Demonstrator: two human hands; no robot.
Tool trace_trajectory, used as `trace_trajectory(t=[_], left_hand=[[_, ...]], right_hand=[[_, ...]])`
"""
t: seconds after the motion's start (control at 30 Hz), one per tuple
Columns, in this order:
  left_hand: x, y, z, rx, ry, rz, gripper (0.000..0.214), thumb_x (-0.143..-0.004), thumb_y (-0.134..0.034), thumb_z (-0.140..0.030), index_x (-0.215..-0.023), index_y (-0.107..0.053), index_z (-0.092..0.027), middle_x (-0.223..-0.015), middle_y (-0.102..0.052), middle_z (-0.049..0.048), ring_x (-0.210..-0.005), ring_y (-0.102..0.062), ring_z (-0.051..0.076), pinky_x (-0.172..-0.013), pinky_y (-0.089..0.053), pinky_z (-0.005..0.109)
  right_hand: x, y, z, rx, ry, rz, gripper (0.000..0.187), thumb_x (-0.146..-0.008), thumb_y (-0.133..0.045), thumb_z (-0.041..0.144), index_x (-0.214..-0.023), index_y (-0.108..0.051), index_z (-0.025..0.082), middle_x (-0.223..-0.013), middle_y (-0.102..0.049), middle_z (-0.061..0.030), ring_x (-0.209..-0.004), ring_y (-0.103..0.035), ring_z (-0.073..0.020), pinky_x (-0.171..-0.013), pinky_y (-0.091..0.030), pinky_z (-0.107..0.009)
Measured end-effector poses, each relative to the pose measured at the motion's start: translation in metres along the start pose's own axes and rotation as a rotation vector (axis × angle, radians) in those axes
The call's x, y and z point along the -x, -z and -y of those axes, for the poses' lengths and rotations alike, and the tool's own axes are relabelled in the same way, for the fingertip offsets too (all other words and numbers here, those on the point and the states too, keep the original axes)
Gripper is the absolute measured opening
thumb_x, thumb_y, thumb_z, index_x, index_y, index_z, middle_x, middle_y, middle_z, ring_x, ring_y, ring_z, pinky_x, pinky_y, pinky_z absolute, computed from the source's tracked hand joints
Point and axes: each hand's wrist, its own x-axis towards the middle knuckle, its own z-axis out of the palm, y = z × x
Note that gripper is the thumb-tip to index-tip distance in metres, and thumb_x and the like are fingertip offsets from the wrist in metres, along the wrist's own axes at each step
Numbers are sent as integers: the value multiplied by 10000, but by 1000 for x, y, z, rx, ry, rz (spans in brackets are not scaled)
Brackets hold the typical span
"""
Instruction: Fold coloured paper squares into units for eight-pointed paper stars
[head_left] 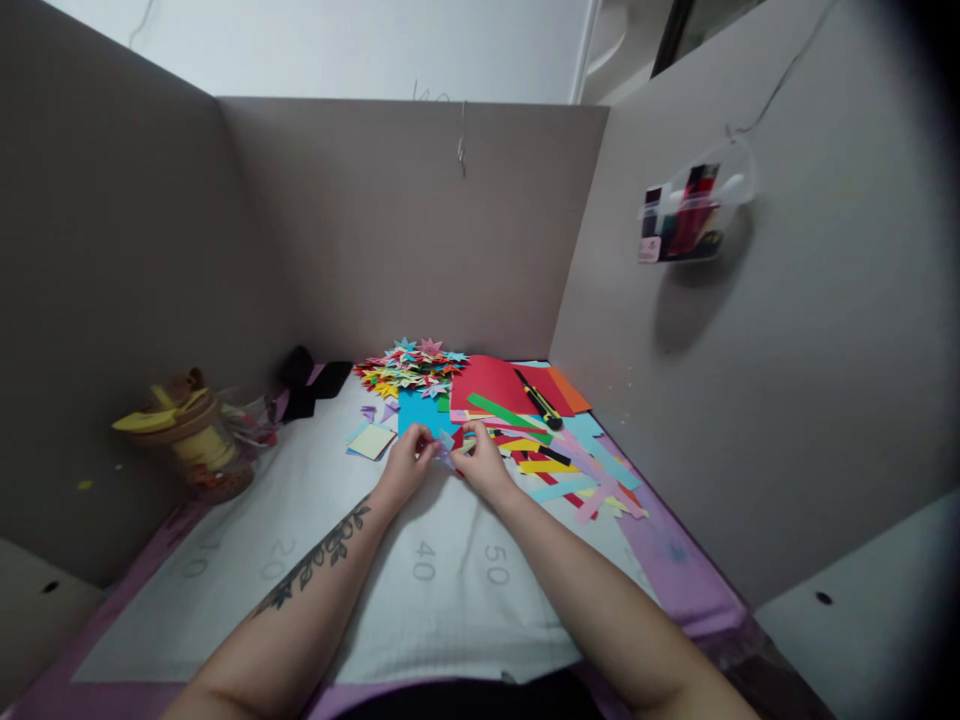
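Note:
My left hand (407, 462) and my right hand (480, 462) meet over the white mat (420, 590), fingers pinched together on a small pale purple folded paper piece (447, 447) held between them. Just beyond the hands lies a blue paper sheet (420, 410). Behind that sits a heap of several folded multicoloured paper stars (409, 367). To the right of my right hand are loose coloured paper strips (555, 465) and a red sheet (491, 383).
A black and yellow utility knife (538, 399) lies on the red paper. A small stack of square notes (371, 441) sits left of the hands. A jar with a yellow lid (191, 435) stands at far left. Grey partition walls surround the table; a clear holder (686, 220) hangs on the right wall.

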Motion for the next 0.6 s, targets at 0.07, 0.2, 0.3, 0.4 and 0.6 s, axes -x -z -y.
trace_trajectory(t=[0.07,0.2,0.3,0.4,0.6], left_hand=[[0,1,0,17,-1,1,52,-825,-523,-219,-805,-558,-185,-755,-572,5,-674,-521,133,-626,-415,241],[-2,4,-4,52,-8,24,115,-821,-527,-205,-837,-641,-193,-843,-626,40,-791,-565,160,-690,-443,263],[-2,5,-6,77,19,28,140,-809,-554,-234,-875,-672,-196,-876,-638,56,-826,-584,175,-702,-464,275],[-2,4,-5,97,68,32,164,-794,-577,-273,-888,-680,-187,-898,-643,66,-827,-600,181,-690,-481,276],[-2,-1,-3,112,146,45,170,-758,-606,-297,-841,-663,-161,-850,-670,58,-793,-609,183,-714,-477,281]], right_hand=[[0,0,-1,-1,-3,10,330,-604,-528,176,-925,-459,212,-625,-493,85,-477,-445,-86,-452,-348,-183],[-1,0,-2,2,3,8,326,-606,-521,171,-923,-453,212,-623,-488,83,-489,-447,-89,-454,-347,-183],[-2,0,-4,7,10,2,331,-611,-524,172,-931,-449,213,-634,-504,77,-506,-457,-96,-467,-355,-188],[-2,0,-4,14,16,-4,343,-616,-528,175,-948,-451,214,-654,-523,69,-523,-467,-101,-487,-365,-195],[-2,1,-4,39,36,-23,339,-623,-545,177,-951,-468,214,-699,-548,50,-575,-487,-115,-542,-377,-212]])
